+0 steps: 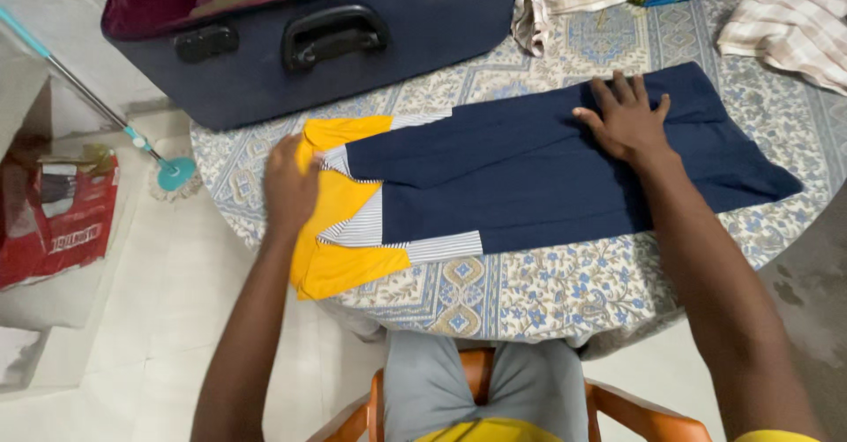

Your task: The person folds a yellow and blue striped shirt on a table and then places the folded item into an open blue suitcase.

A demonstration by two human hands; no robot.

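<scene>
A folded garment (529, 177) lies flat across the middle of the round table (565, 288), a long soft band of smooth navy knit that ends at its 9 o'clock end in bright yellow panels edged with fine grey-and-white pinstripe. The left hand (289, 186) presses palm down on that yellow end, fingers close together and curled slightly over the cloth, gripping nothing that can be seen. The right hand (625, 120) lies flat on the navy part toward 2 o'clock, its 5 fingers spread wide and pressed to the fabric. The table wears a cloth printed with blue and tan floral tiles, its rim curving away at 5 o'clock. At 11 o'clock a dark navy suitcase (353, 54) of stiff woven fabric rests open, with a moulded black handle (333, 36) and a maroon lining. At 1 o'clock sit crumpled beige-striped cloths (785, 23). Off the table at 9 o'clock, on the pale tiled floor, stand a mop (168, 173) with a teal head and thin metal pole and a red glossy bag (57, 221). At 6 o'clock are grey trousers and an orange wooden chair (648, 415).
</scene>
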